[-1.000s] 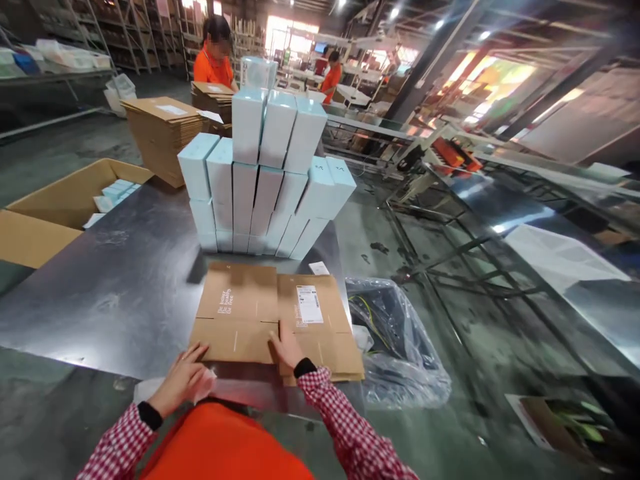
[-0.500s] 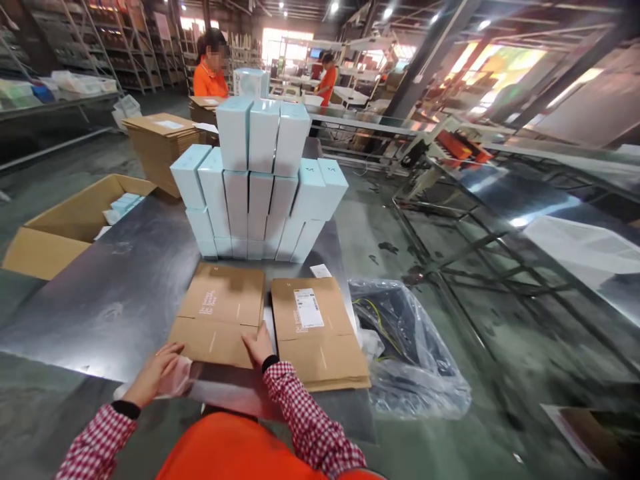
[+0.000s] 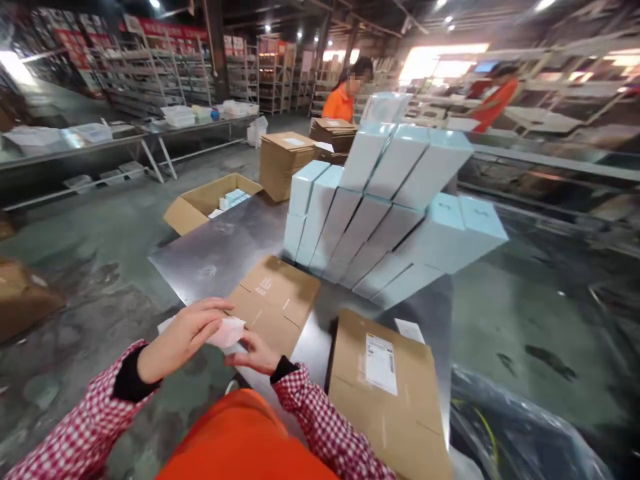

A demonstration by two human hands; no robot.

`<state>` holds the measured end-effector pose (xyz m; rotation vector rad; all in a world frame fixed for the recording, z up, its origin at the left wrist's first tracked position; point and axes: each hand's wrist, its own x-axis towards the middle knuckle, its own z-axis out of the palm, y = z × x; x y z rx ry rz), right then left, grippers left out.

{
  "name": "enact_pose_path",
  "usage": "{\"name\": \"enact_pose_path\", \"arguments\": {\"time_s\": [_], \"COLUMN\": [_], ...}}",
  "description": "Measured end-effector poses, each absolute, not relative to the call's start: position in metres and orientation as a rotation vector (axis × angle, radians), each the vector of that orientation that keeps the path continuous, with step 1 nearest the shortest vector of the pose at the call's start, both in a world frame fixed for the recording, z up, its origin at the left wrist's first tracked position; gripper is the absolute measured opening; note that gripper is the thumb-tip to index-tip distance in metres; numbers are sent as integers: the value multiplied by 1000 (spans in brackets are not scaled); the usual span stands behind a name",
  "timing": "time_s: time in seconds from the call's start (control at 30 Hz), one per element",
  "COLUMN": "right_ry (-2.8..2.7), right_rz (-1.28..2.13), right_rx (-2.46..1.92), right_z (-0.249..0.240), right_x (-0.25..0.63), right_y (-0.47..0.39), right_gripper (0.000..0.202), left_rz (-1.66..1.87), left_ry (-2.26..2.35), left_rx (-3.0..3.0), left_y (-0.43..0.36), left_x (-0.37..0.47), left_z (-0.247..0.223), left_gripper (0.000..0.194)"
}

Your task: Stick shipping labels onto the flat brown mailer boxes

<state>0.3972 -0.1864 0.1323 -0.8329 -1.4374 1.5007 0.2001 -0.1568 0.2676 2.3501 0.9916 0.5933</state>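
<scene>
The left hand (image 3: 186,333) has its fingers long and close together, only slightly bent, over a crumpled pale paper (image 3: 227,331) that shows on both sides of it; whether it grips the paper cannot be told. The right hand (image 3: 256,354) is partly open, thumb and fingers parted, its fingertips beside the paper and at the near edge of the left carton (image 3: 277,298); a firm hold cannot be made out. That carton lies flat on the metal table (image 3: 215,257), printed side up. Apart from it, to the right, the right carton (image 3: 390,413) also lies flat, bearing a white label (image 3: 381,364), with a white card (image 3: 410,330) at its far edge. Beyond the cartons stand pale blue boxes (image 3: 370,223), closed and stacked in tiers, so their contents are hidden. Past the table's far left edge, an open box (image 3: 197,200) holds small pale blue and white packs (image 3: 233,198). Next to it rises a carton stack (image 3: 283,163). Low at the right, clear plastic (image 3: 545,427) surrounds dark material and a yellow strand (image 3: 487,427). Farther off, pale bins (image 3: 179,116) rest on a bench (image 3: 127,143), what they contain too blurred to tell, and a person in orange (image 3: 340,100) is behind more stacked cartons (image 3: 333,130).
</scene>
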Motion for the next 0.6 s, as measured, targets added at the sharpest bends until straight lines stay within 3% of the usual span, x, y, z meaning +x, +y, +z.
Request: {"name": "enact_pose_path", "arguments": {"time_s": [0.07, 0.2, 0.3, 0.5, 0.6], "right_ry": [-1438, -1226, -1152, -1072, -999], "right_rz": [1600, 1695, 1650, 1405, 1234], "right_rx": [-762, -753, -821, -1091, -1205], "right_z": [142, 152, 152, 134, 129], "right_x": [379, 369, 369, 357, 355], "right_y": [-189, -192, -191, -176, -163], "right_gripper": [30, 29, 31, 32, 44], "left_rz": [683, 952, 756, 688, 681], "left_ry": [1102, 1476, 1298, 1149, 1148], "left_rx": [2288, 2144, 2089, 1814, 1680], "left_y": [-152, -146, -154, -150, -129], "left_x": [187, 162, 167, 195, 191], "left_z": [272, 259, 239, 196, 178], "left_gripper": [40, 47, 56, 27, 27]}}
